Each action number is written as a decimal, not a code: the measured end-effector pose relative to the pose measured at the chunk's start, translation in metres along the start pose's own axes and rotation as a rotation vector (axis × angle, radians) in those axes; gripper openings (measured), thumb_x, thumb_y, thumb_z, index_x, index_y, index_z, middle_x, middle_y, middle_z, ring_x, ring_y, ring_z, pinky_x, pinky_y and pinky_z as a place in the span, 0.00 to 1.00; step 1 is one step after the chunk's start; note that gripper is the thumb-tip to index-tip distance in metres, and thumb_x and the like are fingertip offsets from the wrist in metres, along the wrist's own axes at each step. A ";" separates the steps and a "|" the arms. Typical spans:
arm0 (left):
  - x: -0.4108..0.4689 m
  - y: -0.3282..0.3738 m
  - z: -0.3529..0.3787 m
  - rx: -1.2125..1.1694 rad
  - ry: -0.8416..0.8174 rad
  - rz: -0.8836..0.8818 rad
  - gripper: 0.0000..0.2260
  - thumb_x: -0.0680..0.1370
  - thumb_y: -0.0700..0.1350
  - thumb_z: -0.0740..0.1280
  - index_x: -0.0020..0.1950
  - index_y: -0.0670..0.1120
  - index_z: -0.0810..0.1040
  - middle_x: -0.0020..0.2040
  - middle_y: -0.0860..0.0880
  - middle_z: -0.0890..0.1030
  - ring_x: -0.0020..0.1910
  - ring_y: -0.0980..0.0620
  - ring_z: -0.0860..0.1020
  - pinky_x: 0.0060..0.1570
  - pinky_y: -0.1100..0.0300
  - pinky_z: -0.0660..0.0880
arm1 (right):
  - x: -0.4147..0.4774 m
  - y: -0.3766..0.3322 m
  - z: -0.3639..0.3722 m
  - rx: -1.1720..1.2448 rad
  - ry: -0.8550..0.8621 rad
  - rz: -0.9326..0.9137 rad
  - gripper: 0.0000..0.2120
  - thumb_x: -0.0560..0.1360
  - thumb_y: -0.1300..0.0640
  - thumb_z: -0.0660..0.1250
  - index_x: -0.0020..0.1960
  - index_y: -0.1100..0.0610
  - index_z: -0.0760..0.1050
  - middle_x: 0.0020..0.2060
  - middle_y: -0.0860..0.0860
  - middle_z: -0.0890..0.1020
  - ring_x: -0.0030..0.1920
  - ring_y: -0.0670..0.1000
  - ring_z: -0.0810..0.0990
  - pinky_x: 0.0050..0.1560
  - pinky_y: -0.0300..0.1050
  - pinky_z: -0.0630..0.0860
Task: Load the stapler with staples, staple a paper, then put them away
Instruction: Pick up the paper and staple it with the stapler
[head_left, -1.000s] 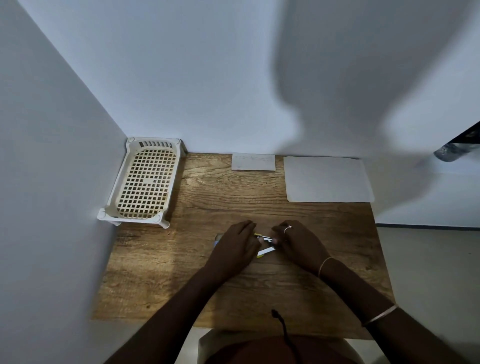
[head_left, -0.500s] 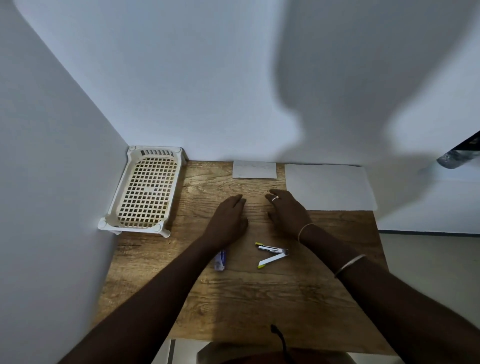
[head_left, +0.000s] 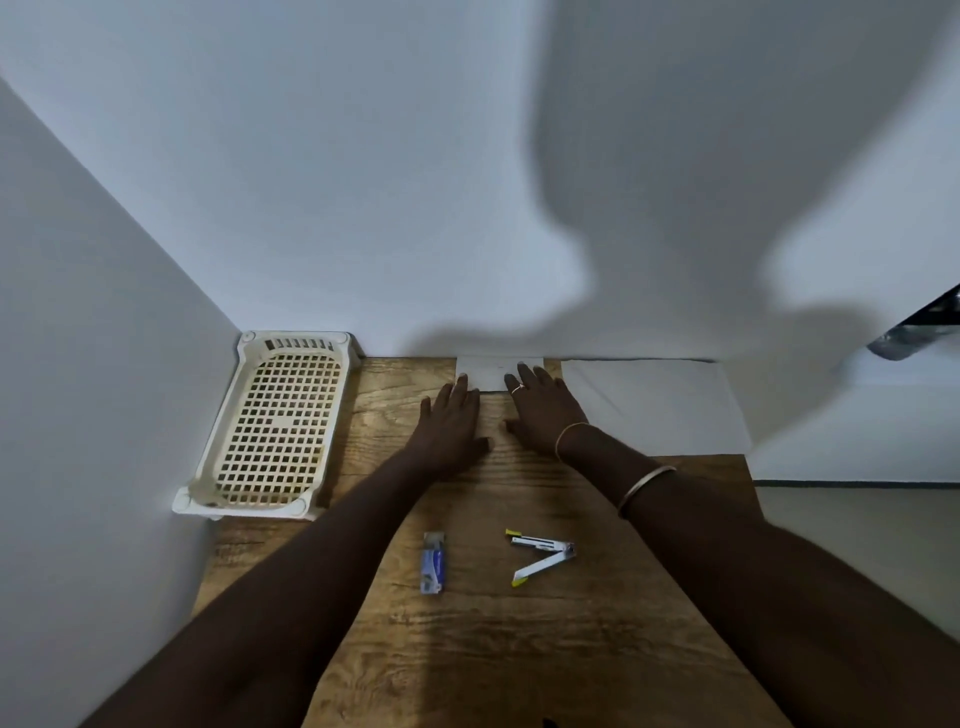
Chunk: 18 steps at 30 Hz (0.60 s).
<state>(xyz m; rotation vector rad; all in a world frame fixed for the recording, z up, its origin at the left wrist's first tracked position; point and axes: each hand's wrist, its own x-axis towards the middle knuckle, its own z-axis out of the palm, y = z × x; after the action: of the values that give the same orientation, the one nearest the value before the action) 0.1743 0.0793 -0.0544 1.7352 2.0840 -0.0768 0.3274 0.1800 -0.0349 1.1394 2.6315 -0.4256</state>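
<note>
A small white stapler (head_left: 541, 556) with yellow tips lies hinged wide apart on the wooden desk (head_left: 519, 649), with a blue staple box (head_left: 432, 562) to its left. Both arms stretch past them to the back edge. My left hand (head_left: 453, 426) lies flat with fingers spread, its fingertips touching the lower left corner of a small white paper (head_left: 488, 371) by the wall. My right hand (head_left: 543, 410) rests with its fingertips on the paper's lower right part. Neither hand grips anything.
A cream perforated plastic tray (head_left: 275, 426) stands at the back left against the side wall. A larger white sheet (head_left: 660, 410) lies at the back right. Walls close in behind and on the left; the desk's right edge drops to the floor.
Both hands left the stapler, which now lies alone on the desk, and moved away from me to the small paper at the back. The camera view shifted upward.
</note>
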 end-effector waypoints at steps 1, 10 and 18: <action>0.001 -0.001 0.002 0.007 -0.016 0.004 0.40 0.82 0.60 0.63 0.83 0.42 0.49 0.85 0.40 0.43 0.83 0.38 0.46 0.78 0.35 0.50 | 0.001 0.000 0.001 0.006 -0.011 0.004 0.36 0.81 0.43 0.63 0.81 0.56 0.52 0.82 0.56 0.51 0.81 0.59 0.50 0.79 0.60 0.54; 0.001 -0.002 0.013 0.048 -0.028 0.034 0.38 0.82 0.62 0.61 0.83 0.42 0.50 0.85 0.40 0.46 0.83 0.38 0.47 0.79 0.37 0.48 | 0.000 0.000 0.011 -0.015 0.029 -0.026 0.31 0.82 0.44 0.60 0.79 0.57 0.59 0.79 0.57 0.61 0.79 0.58 0.59 0.77 0.59 0.58; -0.043 0.004 0.037 0.019 0.068 0.020 0.33 0.83 0.57 0.61 0.82 0.44 0.55 0.84 0.41 0.55 0.83 0.39 0.52 0.79 0.39 0.51 | -0.031 -0.009 0.037 -0.047 0.108 -0.048 0.28 0.80 0.44 0.62 0.76 0.55 0.65 0.76 0.55 0.68 0.75 0.57 0.67 0.73 0.57 0.64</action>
<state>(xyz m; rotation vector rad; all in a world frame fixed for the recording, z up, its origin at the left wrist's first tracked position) 0.1947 0.0286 -0.0719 1.7933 2.1196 -0.0316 0.3457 0.1401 -0.0573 1.1165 2.7507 -0.3176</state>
